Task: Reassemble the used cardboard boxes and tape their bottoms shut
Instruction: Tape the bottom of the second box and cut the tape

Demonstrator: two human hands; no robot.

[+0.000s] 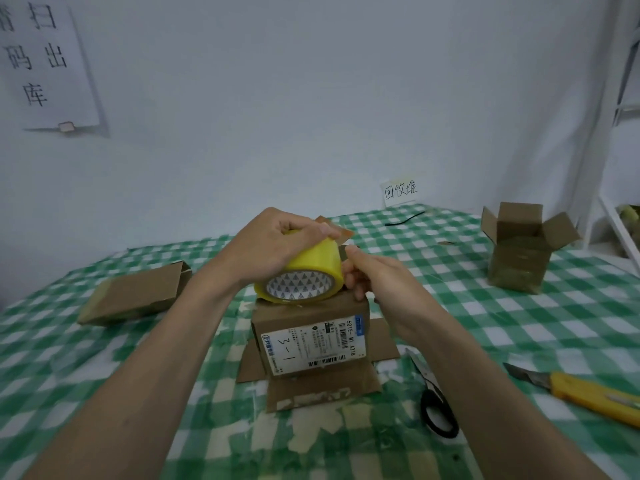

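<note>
The left hand (277, 244) is curling over the yellow tape roll (304, 271), its grip holding the roll on top of the upturned cardboard box (308, 337) at the surface (519, 323) centre, the roll's core facing the camera. The right hand (377, 278) is pinching at the roll's right edge. The box label is reading "3-1" and "501E"

Pale wall (311, 98) with handwritten paper signs (45, 60); green-checked tablecloth (519, 323); white shelf frame (620, 109) at right.
</note>
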